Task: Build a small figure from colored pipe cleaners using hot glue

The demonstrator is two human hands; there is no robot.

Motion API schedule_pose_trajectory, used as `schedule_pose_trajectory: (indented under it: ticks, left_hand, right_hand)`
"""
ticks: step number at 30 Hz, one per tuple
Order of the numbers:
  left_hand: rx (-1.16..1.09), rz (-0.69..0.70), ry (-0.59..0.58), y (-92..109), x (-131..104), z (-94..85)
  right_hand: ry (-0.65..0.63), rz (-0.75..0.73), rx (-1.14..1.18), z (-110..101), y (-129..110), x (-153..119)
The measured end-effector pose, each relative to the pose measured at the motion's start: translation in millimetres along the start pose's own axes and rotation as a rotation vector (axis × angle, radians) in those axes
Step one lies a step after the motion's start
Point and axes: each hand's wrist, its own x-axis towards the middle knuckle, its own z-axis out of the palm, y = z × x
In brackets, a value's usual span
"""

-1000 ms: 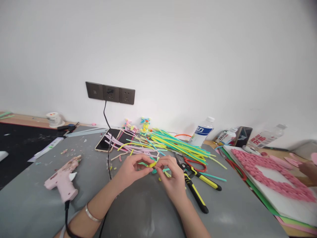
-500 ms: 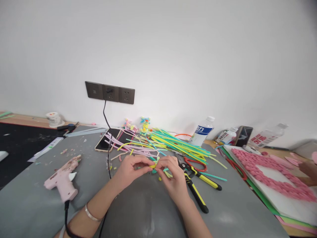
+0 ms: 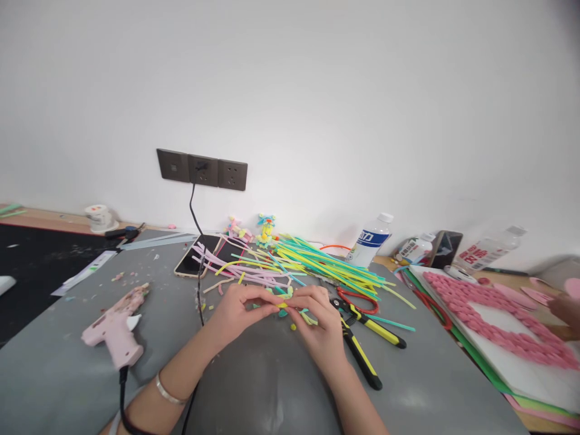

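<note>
My left hand (image 3: 241, 311) and my right hand (image 3: 321, 320) meet over the middle of the grey table, fingertips almost touching. Both pinch a short yellow pipe cleaner piece (image 3: 281, 305), mostly covered by the fingers. Just behind the fingertips lie small green and yellow bits. A heap of yellow and teal pipe cleaners (image 3: 330, 264) stretches out beyond my right hand, with lilac pipe cleaners (image 3: 240, 270) to its left. Pliers with yellow and black handles (image 3: 362, 356) lie right of my right hand, beside red-handled scissors (image 3: 360, 300).
A pink glue gun (image 3: 115, 329) lies at left, its black cord running off the front. Two small figures (image 3: 266, 229) and a water bottle (image 3: 369, 240) stand near the wall. At right, a pink braided piece (image 3: 493, 314) rests on white board; another person's hand (image 3: 566, 311) is beyond it.
My right hand's fingers have shifted slightly over the yellow piece; my left hand stays nearly still. The other person's hand at the right edge has moved a little.
</note>
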Motion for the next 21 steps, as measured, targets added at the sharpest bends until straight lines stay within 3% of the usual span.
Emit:
schedule_pose_trajectory:
  ticks: [6,10,16,21]
  left_hand:
    - [0.101,0.035,-0.004,0.9,-0.4,-1.0]
    - [0.029,0.056,-0.005,2.2,0.4,-0.4]
    - [-0.095,-0.149,-0.001,-2.5,3.8,2.6]
    - [-0.125,-0.227,-0.043,-5.8,4.3,2.6]
  right_hand:
    - [-0.029,0.004,-0.043,1.3,-1.9,0.0]
    - [0.004,0.030,-0.044,4.4,-4.4,-0.7]
    - [0.016,0.016,-0.066,5.7,-2.3,-1.5]
    - [0.009,0.022,-0.075,5.2,1.4,-2.5]
